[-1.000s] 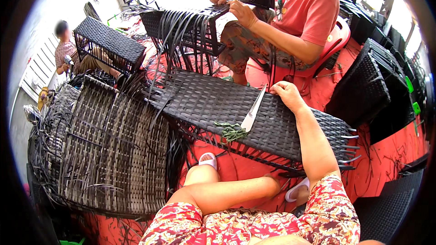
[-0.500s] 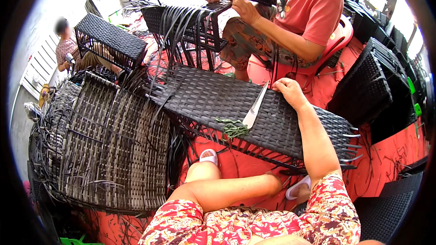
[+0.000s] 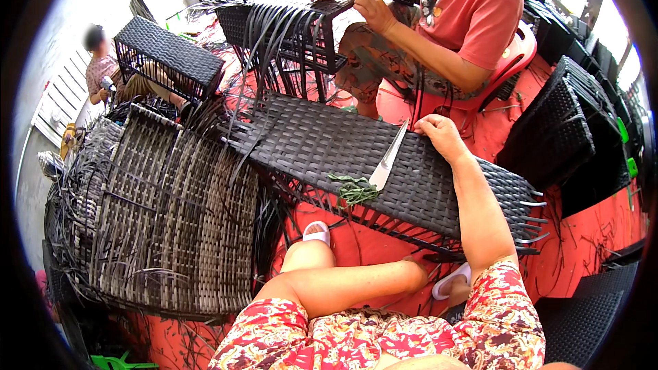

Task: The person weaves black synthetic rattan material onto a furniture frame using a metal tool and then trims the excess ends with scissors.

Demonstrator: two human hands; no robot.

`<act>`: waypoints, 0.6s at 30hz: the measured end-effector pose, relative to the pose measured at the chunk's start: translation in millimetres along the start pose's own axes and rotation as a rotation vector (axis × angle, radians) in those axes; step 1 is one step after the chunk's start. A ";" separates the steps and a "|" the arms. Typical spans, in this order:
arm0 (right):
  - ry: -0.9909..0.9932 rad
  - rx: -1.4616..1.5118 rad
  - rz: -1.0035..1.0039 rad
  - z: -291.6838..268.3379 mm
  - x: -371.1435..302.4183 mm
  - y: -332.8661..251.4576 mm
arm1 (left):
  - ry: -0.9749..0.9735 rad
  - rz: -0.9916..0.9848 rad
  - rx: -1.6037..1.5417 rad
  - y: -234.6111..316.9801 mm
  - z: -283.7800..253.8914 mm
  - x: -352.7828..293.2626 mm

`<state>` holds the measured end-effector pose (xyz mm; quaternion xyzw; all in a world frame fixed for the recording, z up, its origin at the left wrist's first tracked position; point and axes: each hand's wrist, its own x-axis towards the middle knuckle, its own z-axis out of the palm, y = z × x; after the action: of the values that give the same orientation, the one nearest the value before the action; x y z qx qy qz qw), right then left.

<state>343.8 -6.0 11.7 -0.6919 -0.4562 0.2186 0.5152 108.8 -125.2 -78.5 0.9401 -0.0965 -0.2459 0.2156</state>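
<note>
My right hand (image 3: 440, 136) is at the far edge of a dark woven rattan panel (image 3: 322, 137), its thumb and fingers pinched on a black strip (image 3: 419, 92) that rises from there. Next to the hand lies a pair of scissors (image 3: 388, 164), its pale blade pointing away from me. Against the scissors' near end rests a small bundle of green strips (image 3: 356, 190). What looks like my left arm (image 3: 343, 284) lies across in front of me, low under the panel; its fingers cannot be made out.
Opposite me a person in a red shirt (image 3: 473, 20) works on a woven frame (image 3: 274, 27). A large brown-grey woven piece (image 3: 171, 219) leans at my left. Dark woven pieces (image 3: 548, 123) stack at right. Another person (image 3: 103, 68) sits far left. Red floor (image 3: 343, 247) holds scattered strips.
Almost nothing differs. The view has shifted slightly; my right hand still pinches at the panel's far edge and the scissors stay in place.
</note>
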 end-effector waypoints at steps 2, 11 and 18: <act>-0.002 0.016 -0.004 0.6 0.4 1.1 | -0.133 -0.019 0.023 0.8 -6.1 5.7; -0.010 0.043 -0.004 -0.3 0.7 2.5 | 0.007 0.002 -0.041 -5.7 7.2 12.3; -0.005 0.059 0.006 -0.5 1.9 8.5 | -0.210 -0.198 0.281 19.1 -8.3 6.4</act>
<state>348.5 -5.1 4.4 -0.6772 -0.4490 0.2352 0.5334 117.1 -141.0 -66.0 0.9350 -0.0588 -0.3467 0.0456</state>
